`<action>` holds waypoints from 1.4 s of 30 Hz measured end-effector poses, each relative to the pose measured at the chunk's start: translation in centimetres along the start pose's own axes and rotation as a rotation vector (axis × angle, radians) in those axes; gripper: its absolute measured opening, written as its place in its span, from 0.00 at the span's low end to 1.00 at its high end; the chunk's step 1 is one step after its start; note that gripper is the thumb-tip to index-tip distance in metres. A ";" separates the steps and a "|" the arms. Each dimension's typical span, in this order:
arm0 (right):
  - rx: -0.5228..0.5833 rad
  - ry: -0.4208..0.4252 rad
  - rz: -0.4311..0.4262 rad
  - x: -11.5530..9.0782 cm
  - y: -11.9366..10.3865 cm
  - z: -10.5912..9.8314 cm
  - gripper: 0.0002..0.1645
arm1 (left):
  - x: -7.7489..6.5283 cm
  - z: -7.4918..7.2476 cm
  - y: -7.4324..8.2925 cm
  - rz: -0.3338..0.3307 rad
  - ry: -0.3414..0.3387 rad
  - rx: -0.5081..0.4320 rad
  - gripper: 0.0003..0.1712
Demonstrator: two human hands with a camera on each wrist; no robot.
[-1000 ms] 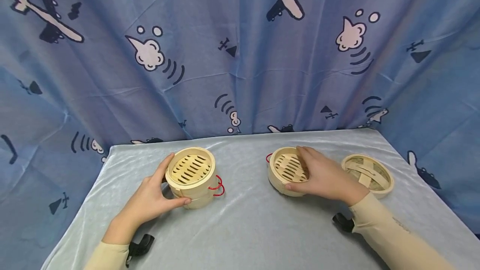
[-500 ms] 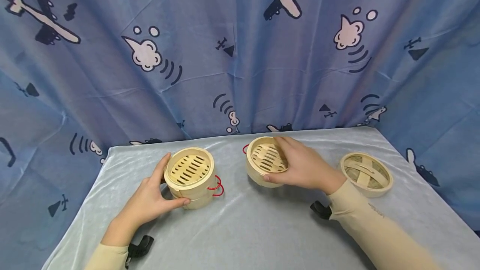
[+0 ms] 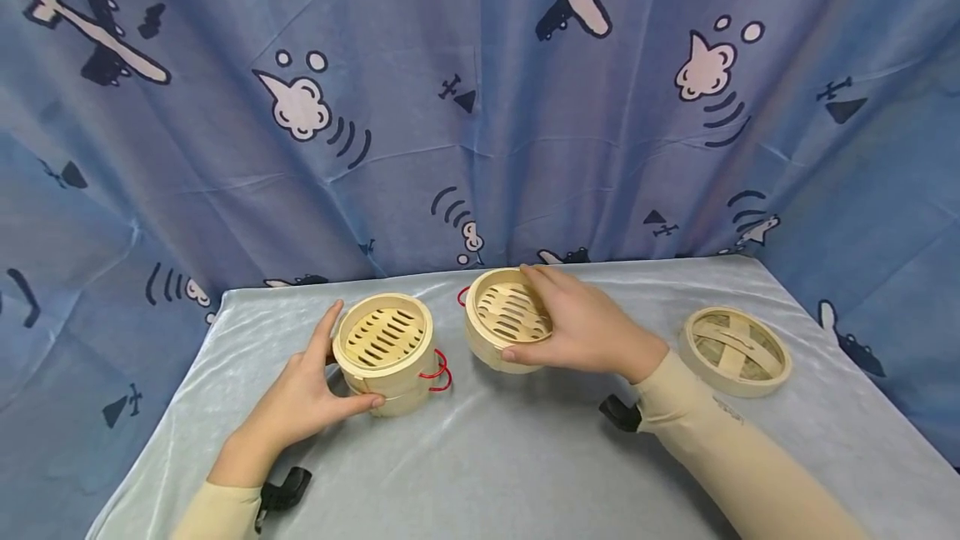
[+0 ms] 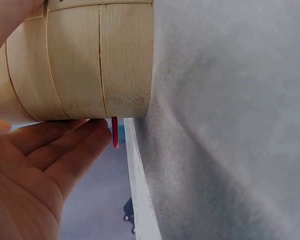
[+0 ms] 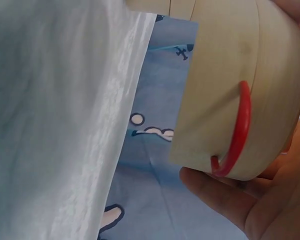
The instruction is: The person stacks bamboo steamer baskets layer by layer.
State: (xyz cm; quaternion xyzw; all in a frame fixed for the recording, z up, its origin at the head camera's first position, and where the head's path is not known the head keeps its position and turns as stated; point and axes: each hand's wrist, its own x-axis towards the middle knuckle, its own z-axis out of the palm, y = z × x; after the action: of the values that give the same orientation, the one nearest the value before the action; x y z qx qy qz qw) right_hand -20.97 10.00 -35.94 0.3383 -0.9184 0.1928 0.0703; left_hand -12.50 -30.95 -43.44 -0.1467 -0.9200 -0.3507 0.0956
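Note:
Two round bamboo steamer baskets stand stacked on the cloth at the left; the upper steamer basket shows a slotted base and red loop handles on its right side. My left hand grips this stack, thumb on the near wall and fingers round the far left side. In the left wrist view the stacked baskets' wall rests on the cloth. My right hand holds another steamer basket just right of the stack. In the right wrist view that held basket, with its red handle, hangs above the cloth.
A woven bamboo lid lies at the right on the pale cloth-covered table. Behind the table's far edge hangs a blue curtain with airplane prints. Each wrist wears a black camera mount.
My right hand has carried its steamer basket left, toward the stack, and raised it. My left hand has stayed on the stacked baskets, and the lid lies where it was.

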 end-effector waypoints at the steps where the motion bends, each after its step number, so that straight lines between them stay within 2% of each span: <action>1: -0.001 -0.001 -0.003 0.2 -0.3 0.0 0.77 | 0.0 0.0 0.0 -0.001 0.000 0.000 0.84; 8: 0.023 0.012 -0.048 1.4 -1.9 0.1 0.74 | -0.2 -0.2 -0.1 -0.009 -0.001 0.003 0.84; 22: 0.064 0.039 -0.114 2.9 -3.7 0.5 0.70 | 0.2 -0.3 0.2 0.005 -0.009 0.014 0.85; 42: 0.030 -0.014 -0.161 5.2 -6.1 1.6 0.74 | 0.2 -0.1 0.0 0.017 -0.001 0.007 0.84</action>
State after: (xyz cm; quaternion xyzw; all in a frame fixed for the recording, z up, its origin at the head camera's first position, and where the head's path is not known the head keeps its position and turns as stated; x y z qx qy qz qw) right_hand -20.93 1.98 -34.21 0.4136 -0.8856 0.1977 0.0740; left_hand -12.70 -30.99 -43.31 -0.1546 -0.9200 -0.3463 0.0985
